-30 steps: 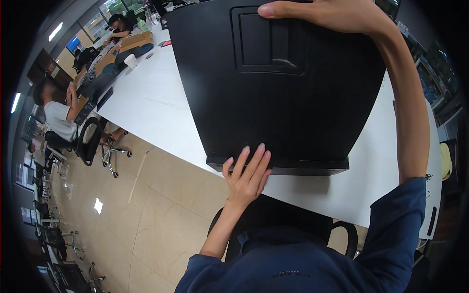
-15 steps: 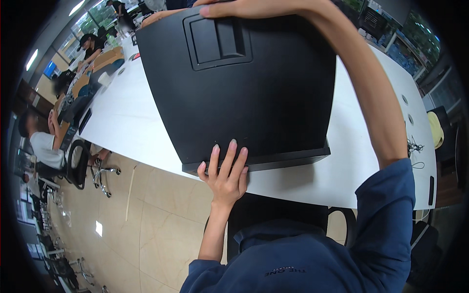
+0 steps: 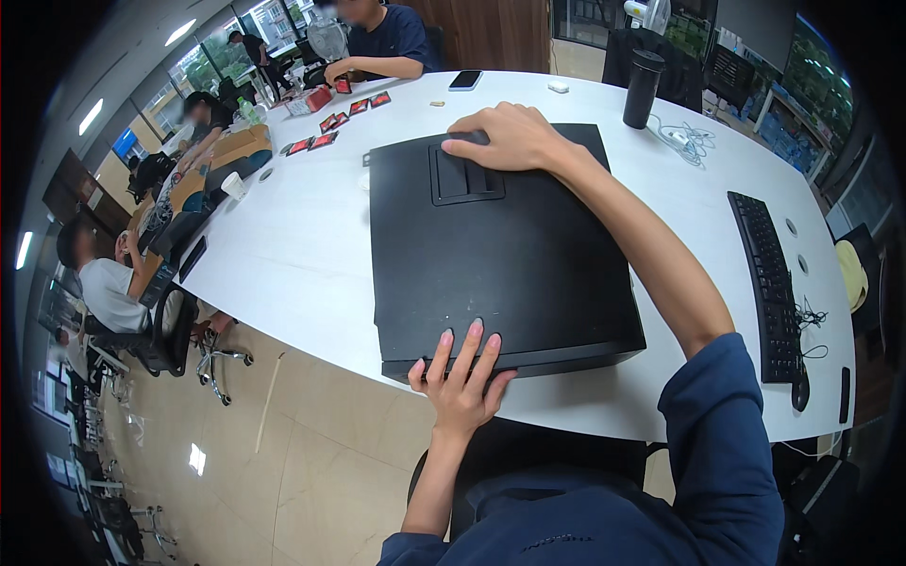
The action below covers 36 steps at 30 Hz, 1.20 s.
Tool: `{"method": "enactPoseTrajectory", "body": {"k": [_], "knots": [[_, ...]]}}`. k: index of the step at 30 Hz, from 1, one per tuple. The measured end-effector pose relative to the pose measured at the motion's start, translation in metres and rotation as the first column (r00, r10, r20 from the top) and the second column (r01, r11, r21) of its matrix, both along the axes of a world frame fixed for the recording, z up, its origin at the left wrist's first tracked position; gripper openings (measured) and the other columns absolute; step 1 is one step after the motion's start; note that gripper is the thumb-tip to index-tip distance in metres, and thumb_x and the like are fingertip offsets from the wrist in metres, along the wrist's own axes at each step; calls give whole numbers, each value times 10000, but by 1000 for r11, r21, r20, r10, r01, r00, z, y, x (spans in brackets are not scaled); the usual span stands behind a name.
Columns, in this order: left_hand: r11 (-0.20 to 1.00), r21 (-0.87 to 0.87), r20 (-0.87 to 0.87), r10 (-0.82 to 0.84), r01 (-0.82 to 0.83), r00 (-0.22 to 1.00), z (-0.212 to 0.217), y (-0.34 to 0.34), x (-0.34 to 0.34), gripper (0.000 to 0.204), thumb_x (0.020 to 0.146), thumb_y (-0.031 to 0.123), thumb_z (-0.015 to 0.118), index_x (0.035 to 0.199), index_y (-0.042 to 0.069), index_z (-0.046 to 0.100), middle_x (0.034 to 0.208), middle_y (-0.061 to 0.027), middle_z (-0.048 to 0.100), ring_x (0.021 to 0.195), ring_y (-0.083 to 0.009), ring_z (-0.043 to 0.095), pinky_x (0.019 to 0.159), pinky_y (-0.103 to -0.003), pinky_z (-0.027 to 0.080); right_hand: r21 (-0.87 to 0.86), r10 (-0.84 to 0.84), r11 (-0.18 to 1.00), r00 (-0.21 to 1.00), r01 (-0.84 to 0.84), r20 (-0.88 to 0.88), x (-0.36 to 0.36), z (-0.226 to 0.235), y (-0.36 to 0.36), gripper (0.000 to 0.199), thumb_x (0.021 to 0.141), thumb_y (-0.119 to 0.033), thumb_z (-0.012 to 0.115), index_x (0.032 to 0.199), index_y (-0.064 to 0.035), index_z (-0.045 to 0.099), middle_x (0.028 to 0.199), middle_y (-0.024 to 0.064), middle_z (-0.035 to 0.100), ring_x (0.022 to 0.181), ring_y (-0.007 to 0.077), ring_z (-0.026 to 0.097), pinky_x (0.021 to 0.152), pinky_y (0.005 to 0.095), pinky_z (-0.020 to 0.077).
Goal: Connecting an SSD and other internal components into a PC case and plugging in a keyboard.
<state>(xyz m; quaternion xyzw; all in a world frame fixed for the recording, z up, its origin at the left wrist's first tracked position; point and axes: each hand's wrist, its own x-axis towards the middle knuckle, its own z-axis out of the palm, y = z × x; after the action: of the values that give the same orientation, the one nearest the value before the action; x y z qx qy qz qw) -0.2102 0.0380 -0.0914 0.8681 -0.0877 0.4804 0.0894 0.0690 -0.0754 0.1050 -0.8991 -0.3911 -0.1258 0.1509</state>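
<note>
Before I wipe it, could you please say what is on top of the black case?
On the case rest the right hand, at the far end, and the left hand, over the near edge. The surface beneath them is hidden.

Your black rectangular computer case has been lowered at its far end: one second ago that end stood raised toward you, and the panel now lies flatter and lower over the white table. Your right hand has descended with it; its knuckles, previously cut off by the upper edge of view, now show at the far edge of the case.

The far side of the table is now uncovered. You can now see a dark phone, a black cylindrical tumbler, a thin white cable and further red-and-black square packets. On the right, a long black keyboard and a black mouse have come into view.
</note>
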Motion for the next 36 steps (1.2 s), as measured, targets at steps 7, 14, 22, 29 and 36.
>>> {"method": "enactPoseTrajectory", "body": {"k": [7,14,22,29,36], "knots": [[1000,-10,2,12,-12,1000,0,0,2,433,972,553,557,1262,254,675,1378,37,623,1365,-191,422,1153,-414,135,-22,8,1000,998,-9,-63,20,-38,4,579,933,-623,545,1195,-150,751,1084,126,761,1013,339,715,897,443,552],[1000,-24,-6,13,-13,1000,-1,-2,2,420,969,538,562,1247,246,682,1361,48,630,1349,-187,437,1169,-420,120,-30,62,997,966,-72,-252,28,-61,3,556,929,-582,554,1236,-151,723,1199,180,713,1149,389,652,986,478,508],[999,-24,-16,30,-31,999,-1,0,-2,419,958,539,573,1228,244,697,1341,52,642,1337,-184,453,1175,-420,118,-44,75,995,943,-94,-325,24,-66,4,532,950,-564,535,1251,-165,717,1185,213,707,1142,397,650,995,467,503],[1000,-27,-12,-12,12,1000,0,-4,1,419,966,520,566,1229,219,692,1330,29,650,1327,-204,460,1159,-429,141,-70,50,995,975,-67,-219,17,-67,-7,547,991,-541,486,1348,-159,647,1422,160,581,1210,386,619,1033,453,492],[999,11,-86,44,-43,995,3,6,-11,447,968,521,551,1241,193,682,1309,18,661,1306,-228,494,1163,-457,160,-6,148,988,961,-153,-234,12,-81,3,573,1020,-524,406,1429,-154,561,1564,103,444,1368,365,493,1116,543,400]]}}
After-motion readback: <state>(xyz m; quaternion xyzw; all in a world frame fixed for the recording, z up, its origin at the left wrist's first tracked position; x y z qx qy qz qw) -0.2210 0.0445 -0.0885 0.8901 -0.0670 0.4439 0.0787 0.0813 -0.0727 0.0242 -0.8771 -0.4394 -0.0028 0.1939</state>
